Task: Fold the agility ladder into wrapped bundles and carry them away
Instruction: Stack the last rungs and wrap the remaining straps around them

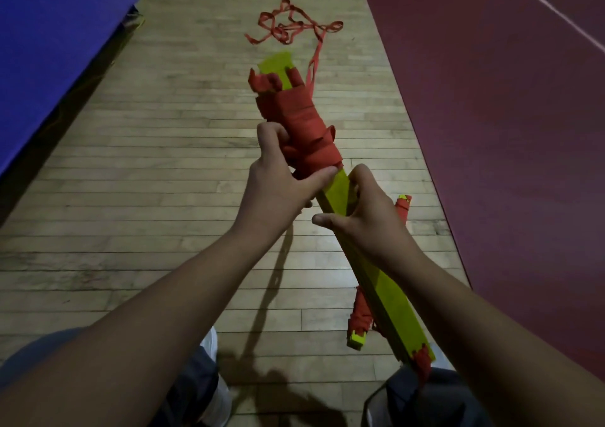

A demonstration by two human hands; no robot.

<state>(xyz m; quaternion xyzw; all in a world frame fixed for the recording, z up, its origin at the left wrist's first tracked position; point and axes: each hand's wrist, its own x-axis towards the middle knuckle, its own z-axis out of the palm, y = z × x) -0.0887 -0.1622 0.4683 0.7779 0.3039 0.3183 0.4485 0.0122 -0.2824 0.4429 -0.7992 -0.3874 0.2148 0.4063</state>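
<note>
The step in hand is judged to be the wrapping: the rungs (337, 194) are gathered into one stack, and the strap (304, 122) is wound in several red turns around the far half of it. The bundle is not yet finished, because a loose tail (294, 27) of the strap runs from the far end of the stack down to the floor (163, 165), where it lies in tangled loops well apart from the person.

The stack is held in the air in front of the body, tilted away and to the left. The left hand (278, 184) is closed around the wrapped part at its near edge, and the thumb is laid across the last turn. The right hand (366, 220) grips the bare rungs just beside it, nearer to the body, with the fingers curled around the stack.

A second red-wrapped piece (360, 312) is seen under the near end. How it is carried cannot be told.

For the next move, the tail probably has to be drawn up from the floor and wound on under tension, while the last turn is kept pressed so that it does not slip.
</note>
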